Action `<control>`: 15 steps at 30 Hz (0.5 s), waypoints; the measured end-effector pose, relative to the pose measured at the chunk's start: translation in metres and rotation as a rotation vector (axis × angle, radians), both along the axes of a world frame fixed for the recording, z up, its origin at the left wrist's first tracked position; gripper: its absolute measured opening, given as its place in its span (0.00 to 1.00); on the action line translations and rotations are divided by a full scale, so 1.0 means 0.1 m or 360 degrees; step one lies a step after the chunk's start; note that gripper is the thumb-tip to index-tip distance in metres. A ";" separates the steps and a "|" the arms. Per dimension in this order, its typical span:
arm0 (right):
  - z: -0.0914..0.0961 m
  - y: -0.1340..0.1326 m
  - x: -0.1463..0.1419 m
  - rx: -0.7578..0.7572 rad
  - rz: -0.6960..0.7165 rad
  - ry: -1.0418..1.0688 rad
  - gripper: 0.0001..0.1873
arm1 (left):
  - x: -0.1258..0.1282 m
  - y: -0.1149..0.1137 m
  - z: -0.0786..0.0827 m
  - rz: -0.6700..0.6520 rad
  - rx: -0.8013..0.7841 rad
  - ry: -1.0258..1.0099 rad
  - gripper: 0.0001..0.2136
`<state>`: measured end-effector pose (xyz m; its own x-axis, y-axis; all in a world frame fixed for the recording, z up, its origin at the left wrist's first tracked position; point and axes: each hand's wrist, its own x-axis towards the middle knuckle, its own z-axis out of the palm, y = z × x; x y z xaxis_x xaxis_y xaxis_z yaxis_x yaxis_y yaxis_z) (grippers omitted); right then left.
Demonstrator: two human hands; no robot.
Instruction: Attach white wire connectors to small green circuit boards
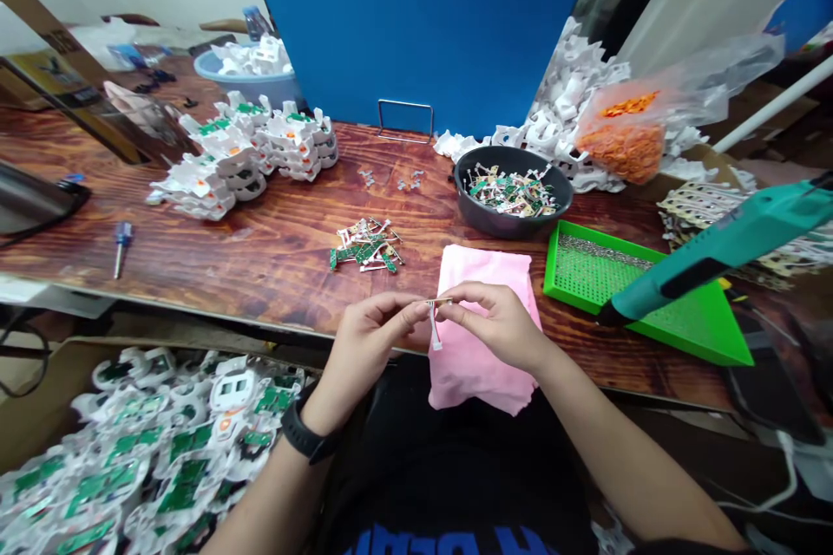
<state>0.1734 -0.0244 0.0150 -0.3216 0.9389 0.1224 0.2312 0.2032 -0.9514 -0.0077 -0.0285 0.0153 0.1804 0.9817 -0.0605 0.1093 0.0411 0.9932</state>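
A small circuit board [440,301] with a short white cable hanging from it is pinched between my two hands, above the near edge of the table. My left hand [373,331] closes thumb and finger on its left end. On its right end, the fingertips of my right hand [498,325] are pressed together. Beneath lies a folded pink cloth [482,373], draped over the table edge. A loose pile of small green boards with white cables [368,244] rests just beyond my left hand. Fingertips hide much of the held board.
A black bowl [468,212] heaped with cabled boards stands beyond the cloth. Right of it are a green tray [709,329] of screws and a teal electric screwdriver [703,251]. White housings [227,156] are stacked at left. A box of housings [156,434] sits below the table.
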 end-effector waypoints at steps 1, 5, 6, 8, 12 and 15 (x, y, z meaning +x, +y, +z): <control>0.00 0.00 0.00 -0.0086 0.0028 0.0058 0.09 | 0.00 0.00 0.00 0.0015 0.0004 0.0012 0.09; 0.01 0.00 0.01 -0.0191 0.0071 0.0173 0.10 | -0.02 0.00 -0.02 0.0003 0.0013 0.0034 0.09; 0.01 0.00 0.01 -0.0189 0.0064 0.0183 0.10 | -0.02 0.01 -0.03 -0.0019 0.0016 0.0041 0.09; 0.01 0.00 0.01 -0.0195 0.0044 0.0188 0.09 | -0.02 0.01 -0.05 -0.0070 0.0018 0.0064 0.08; -0.02 0.01 0.02 -0.0184 0.0026 0.0149 0.09 | 0.00 0.02 -0.07 -0.0091 -0.0018 0.0082 0.08; -0.03 0.02 0.01 -0.0165 0.0007 0.0141 0.10 | 0.01 0.02 -0.08 -0.0065 -0.0042 0.0044 0.08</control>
<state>0.1748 -0.0229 0.0115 -0.3178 0.9467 0.0529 0.1445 0.1035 -0.9841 -0.0072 -0.0265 0.0071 0.2181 0.9716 -0.0920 0.1388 0.0624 0.9883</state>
